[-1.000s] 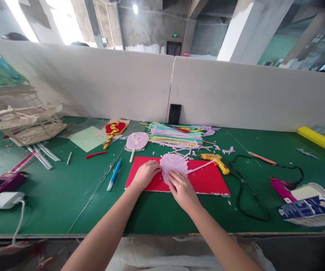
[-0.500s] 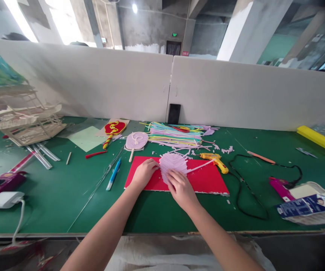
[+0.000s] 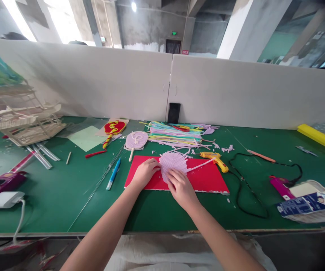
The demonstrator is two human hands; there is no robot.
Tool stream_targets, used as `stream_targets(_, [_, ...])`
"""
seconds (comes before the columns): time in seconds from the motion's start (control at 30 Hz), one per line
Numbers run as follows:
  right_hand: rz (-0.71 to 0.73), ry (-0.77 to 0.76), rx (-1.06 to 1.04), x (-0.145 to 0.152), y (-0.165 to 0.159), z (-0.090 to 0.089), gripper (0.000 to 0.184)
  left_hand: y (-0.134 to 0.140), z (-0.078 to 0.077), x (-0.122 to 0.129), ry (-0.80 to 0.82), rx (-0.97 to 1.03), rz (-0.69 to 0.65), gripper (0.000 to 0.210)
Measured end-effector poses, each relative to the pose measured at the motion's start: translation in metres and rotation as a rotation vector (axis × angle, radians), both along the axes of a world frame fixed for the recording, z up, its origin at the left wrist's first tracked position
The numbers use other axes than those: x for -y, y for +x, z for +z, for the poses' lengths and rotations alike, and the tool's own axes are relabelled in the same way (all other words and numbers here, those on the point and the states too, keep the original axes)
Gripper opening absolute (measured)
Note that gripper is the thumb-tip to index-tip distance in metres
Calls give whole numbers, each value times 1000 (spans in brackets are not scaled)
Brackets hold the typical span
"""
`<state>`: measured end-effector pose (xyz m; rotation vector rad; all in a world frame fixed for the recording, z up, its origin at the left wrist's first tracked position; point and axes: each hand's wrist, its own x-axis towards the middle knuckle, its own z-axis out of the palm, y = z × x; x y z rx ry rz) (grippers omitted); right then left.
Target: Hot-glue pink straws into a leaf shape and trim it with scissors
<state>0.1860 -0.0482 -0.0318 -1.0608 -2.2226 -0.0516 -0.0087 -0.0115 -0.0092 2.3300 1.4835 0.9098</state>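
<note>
A ribbed lilac disc (image 3: pixel 174 162) lies on a red board (image 3: pixel 207 178) at a green worktable (image 3: pixel 66 203), attended by a person's 2 bare hands. The right hand (image 3: pixel 181 184) rests across the disc's rim at 6 o'clock, fingers bent and close together; the left hand (image 3: pixel 146 173) curls narrowly at its 9 o'clock edge. Whether either hand pinches the disc cannot be told from this angle. A thin lilac strip (image 3: pixel 199 166) runs from the disc's 3 o'clock side to a yellow glue gun (image 3: pixel 215 159) at the board's 2 o'clock corner. At 12 o'clock from the disc, a bundle of colored strips (image 3: pixel 175 134) lies near a black phone (image 3: pixel 174 113), propped upright at a pale partition (image 3: pixel 236 94). Toward 10 o'clock sits a round lilac piece (image 3: pixel 140 142) on a pale stick, with a red-and-yellow piece (image 3: pixel 119 127) farther out. A blue pen-shaped tool (image 3: pixel 113 174) lies at 9 o'clock, beyond the left hand and off the board.
</note>
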Motion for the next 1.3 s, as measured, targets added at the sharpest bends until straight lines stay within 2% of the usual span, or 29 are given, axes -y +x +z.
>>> stream_targets(0.57, [-5, 6, -10, 0, -1, -1, 32, 2, 0, 0, 10, -34, 13, 16])
stream_targets(0.87, [-115, 30, -53, 0, 6, -1, 41, 1, 1, 2, 23, -35, 28, 18])
stream_targets(1.3, [-78, -1, -10, -1, 3, -5, 40, 5, 1, 3, 68, -128, -16, 19])
